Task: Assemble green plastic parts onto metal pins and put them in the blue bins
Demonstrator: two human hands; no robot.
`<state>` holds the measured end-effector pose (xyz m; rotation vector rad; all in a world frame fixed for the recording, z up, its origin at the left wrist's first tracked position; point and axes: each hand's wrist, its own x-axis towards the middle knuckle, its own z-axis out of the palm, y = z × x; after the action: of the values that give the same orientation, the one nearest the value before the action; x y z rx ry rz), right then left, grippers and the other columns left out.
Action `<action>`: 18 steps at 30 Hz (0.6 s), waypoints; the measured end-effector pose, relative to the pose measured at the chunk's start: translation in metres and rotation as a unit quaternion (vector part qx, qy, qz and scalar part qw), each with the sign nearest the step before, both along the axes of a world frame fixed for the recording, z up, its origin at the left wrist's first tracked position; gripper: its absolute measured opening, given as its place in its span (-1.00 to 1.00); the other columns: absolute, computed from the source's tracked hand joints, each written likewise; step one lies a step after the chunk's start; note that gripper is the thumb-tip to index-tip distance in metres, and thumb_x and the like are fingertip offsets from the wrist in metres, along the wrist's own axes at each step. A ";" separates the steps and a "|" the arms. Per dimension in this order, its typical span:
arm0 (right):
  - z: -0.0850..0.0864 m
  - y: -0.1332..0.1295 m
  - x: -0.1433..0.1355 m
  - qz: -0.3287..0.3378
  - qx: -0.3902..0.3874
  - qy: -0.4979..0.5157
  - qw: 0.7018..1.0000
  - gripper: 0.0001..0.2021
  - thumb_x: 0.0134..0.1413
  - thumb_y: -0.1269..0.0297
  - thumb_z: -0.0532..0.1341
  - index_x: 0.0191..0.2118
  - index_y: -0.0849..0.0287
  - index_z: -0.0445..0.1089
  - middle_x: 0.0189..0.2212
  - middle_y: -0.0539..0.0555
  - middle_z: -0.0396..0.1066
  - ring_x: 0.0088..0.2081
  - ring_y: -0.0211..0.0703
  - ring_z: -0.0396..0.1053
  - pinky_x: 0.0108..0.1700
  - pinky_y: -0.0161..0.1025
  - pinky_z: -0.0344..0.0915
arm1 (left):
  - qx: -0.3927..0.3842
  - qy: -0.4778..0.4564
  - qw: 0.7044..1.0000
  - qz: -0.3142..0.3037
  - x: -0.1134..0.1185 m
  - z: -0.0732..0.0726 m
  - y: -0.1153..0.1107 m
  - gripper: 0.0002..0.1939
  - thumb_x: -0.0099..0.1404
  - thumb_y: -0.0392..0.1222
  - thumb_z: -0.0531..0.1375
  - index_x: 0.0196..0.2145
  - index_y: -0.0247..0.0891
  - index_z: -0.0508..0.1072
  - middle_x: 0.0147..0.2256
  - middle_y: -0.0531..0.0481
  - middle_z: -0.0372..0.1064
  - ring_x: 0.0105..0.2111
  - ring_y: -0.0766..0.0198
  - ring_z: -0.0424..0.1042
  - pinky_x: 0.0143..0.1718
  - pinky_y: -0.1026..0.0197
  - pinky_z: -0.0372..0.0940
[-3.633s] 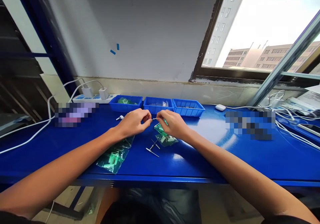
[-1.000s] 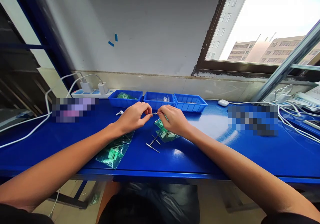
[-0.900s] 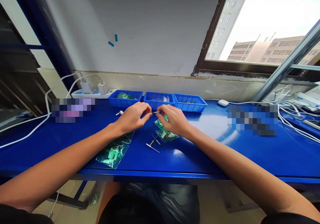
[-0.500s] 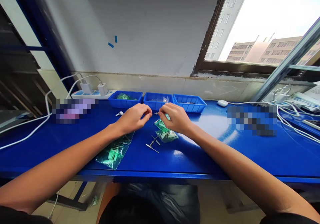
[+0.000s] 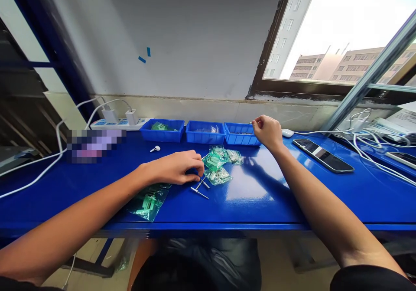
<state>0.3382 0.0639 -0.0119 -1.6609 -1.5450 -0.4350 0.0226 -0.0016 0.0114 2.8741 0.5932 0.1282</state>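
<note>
My left hand is low over the middle of the blue table, its fingers curled beside the green packets and the small metal rivets; whether it holds anything is hidden. At the right blue bin, my right hand is raised near the back right corner, thumb and fingers pinched on a small metal piece. Thin metal parts lie in that bin. Beneath my left forearm rests another clear bag with green pieces.
The middle bin holds clear bags and the left bin green ones. A white earbud lies at left, a phone at right. Power strip and white cables run along the back.
My hands have moved apart. The right one went up and right to the right bin; the left one came slightly down and nearer the rivets.
</note>
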 end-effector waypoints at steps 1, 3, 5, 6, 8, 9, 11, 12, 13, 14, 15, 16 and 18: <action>-0.004 0.002 0.002 -0.005 -0.017 -0.008 1.000 -0.84 0.03 0.26 0.08 -0.40 0.17 0.38 -0.44 0.11 0.40 -0.40 -0.12 0.29 -0.38 -0.22 0.10 | -0.001 0.000 1.000 -0.003 0.000 -0.001 0.000 -0.91 0.25 -0.24 0.11 -0.35 -0.23 0.42 -0.33 -0.02 0.32 -0.24 0.24 0.28 -0.26 0.25 0.17; -0.009 0.004 0.003 -0.010 -0.046 -0.026 0.999 -0.84 0.03 0.27 0.09 -0.38 0.16 0.40 -0.42 0.11 0.41 -0.38 -0.10 0.30 -0.39 -0.22 0.09 | -0.002 -0.005 1.000 -0.008 0.000 -0.003 0.001 -0.90 0.26 -0.27 0.10 -0.38 -0.23 0.42 -0.34 -0.02 0.32 -0.24 0.23 0.27 -0.26 0.25 0.16; -0.012 0.005 0.002 -0.011 -0.062 -0.043 0.997 -0.83 0.03 0.26 0.09 -0.36 0.16 0.41 -0.41 0.11 0.41 -0.37 -0.08 0.30 -0.39 -0.22 0.09 | -0.002 -0.010 1.000 -0.013 0.001 -0.005 0.002 -0.89 0.26 -0.30 0.09 -0.39 -0.24 0.40 -0.35 -0.02 0.32 -0.25 0.24 0.27 -0.26 0.25 0.15; -0.013 0.005 0.001 -0.008 -0.065 -0.050 0.997 -0.82 0.03 0.26 0.08 -0.36 0.16 0.41 -0.41 0.11 0.41 -0.36 -0.08 0.30 -0.39 -0.21 0.10 | 0.000 -0.011 1.000 -0.015 0.002 -0.006 0.002 -0.88 0.26 -0.32 0.08 -0.40 -0.24 0.39 -0.35 -0.01 0.32 -0.26 0.24 0.26 -0.27 0.25 0.15; -0.013 0.005 -0.001 0.000 -0.061 -0.060 0.996 -0.81 0.04 0.24 0.07 -0.35 0.16 0.41 -0.41 0.12 0.41 -0.36 -0.07 0.30 -0.38 -0.20 0.11 | 0.007 -0.010 1.000 -0.017 0.003 -0.008 0.003 -0.87 0.25 -0.35 0.07 -0.41 -0.24 0.38 -0.37 -0.01 0.32 -0.28 0.25 0.25 -0.29 0.25 0.13; -0.013 0.005 -0.003 0.005 -0.057 -0.063 0.996 -0.80 0.05 0.24 0.07 -0.35 0.17 0.41 -0.42 0.12 0.41 -0.36 -0.07 0.30 -0.37 -0.20 0.12 | 0.012 -0.010 1.000 -0.019 0.003 -0.009 0.003 -0.86 0.25 -0.36 0.06 -0.42 -0.24 0.37 -0.38 -0.01 0.31 -0.29 0.25 0.24 -0.31 0.25 0.13; -0.012 0.005 -0.006 0.017 -0.050 -0.066 0.996 -0.79 0.05 0.23 0.05 -0.36 0.17 0.40 -0.43 0.13 0.40 -0.36 -0.07 0.29 -0.36 -0.20 0.13 | 0.022 -0.016 0.999 -0.024 0.004 -0.011 0.002 -0.85 0.25 -0.37 0.05 -0.43 -0.25 0.35 -0.40 -0.01 0.29 -0.32 0.25 0.23 -0.33 0.24 0.11; -0.011 0.004 -0.009 0.024 -0.047 -0.067 0.996 -0.79 0.05 0.23 0.05 -0.36 0.17 0.40 -0.44 0.13 0.40 -0.36 -0.07 0.29 -0.35 -0.20 0.13 | 0.029 -0.020 0.999 -0.025 0.004 -0.012 0.002 -0.85 0.25 -0.37 0.04 -0.44 -0.25 0.34 -0.40 -0.01 0.29 -0.33 0.25 0.22 -0.34 0.24 0.11; -0.011 0.003 -0.011 0.030 -0.044 -0.068 0.996 -0.79 0.06 0.23 0.05 -0.37 0.17 0.39 -0.45 0.12 0.40 -0.36 -0.07 0.29 -0.35 -0.20 0.13 | 0.035 -0.024 0.999 -0.025 0.004 -0.013 0.002 -0.85 0.25 -0.38 0.04 -0.44 -0.25 0.33 -0.41 -0.01 0.28 -0.34 0.25 0.22 -0.34 0.24 0.10; -0.010 0.002 -0.015 0.035 -0.040 -0.069 0.996 -0.79 0.06 0.23 0.04 -0.38 0.17 0.39 -0.45 0.12 0.40 -0.36 -0.07 0.29 -0.35 -0.20 0.13 | 0.041 -0.026 0.999 -0.024 0.004 -0.013 0.001 -0.85 0.25 -0.38 0.03 -0.44 -0.25 0.32 -0.42 0.00 0.27 -0.35 0.25 0.21 -0.35 0.23 0.10; -0.009 0.001 -0.018 0.040 -0.037 -0.070 0.996 -0.79 0.06 0.23 0.04 -0.38 0.17 0.39 -0.45 0.12 0.39 -0.36 -0.07 0.29 -0.34 -0.20 0.13 | 0.047 -0.026 0.998 -0.020 0.004 -0.013 0.001 -0.86 0.25 -0.37 0.03 -0.44 -0.25 0.31 -0.42 0.00 0.27 -0.36 0.25 0.21 -0.36 0.23 0.09; -0.008 -0.001 -0.022 0.045 -0.033 -0.072 0.996 -0.79 0.06 0.22 0.04 -0.39 0.17 0.38 -0.45 0.12 0.39 -0.36 -0.07 0.29 -0.34 -0.20 0.13 | 0.052 -0.024 0.998 -0.015 0.004 -0.013 0.001 -0.86 0.25 -0.38 0.02 -0.43 -0.25 0.30 -0.42 0.00 0.26 -0.36 0.25 0.20 -0.36 0.23 0.09; -0.007 -0.004 -0.031 0.063 -0.030 -0.074 0.995 -0.79 0.07 0.22 0.04 -0.40 0.16 0.37 -0.46 0.11 0.39 -0.37 -0.09 0.29 -0.34 -0.21 0.12 | 0.063 -0.020 0.998 -0.003 0.003 -0.011 0.002 -0.87 0.25 -0.38 0.01 -0.42 -0.26 0.29 -0.40 -0.01 0.27 -0.36 0.25 0.21 -0.36 0.22 0.09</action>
<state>0.3072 0.0601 -0.0188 -1.5944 -1.7760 -0.4571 0.0256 0.0006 0.0001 2.9861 0.5888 0.2279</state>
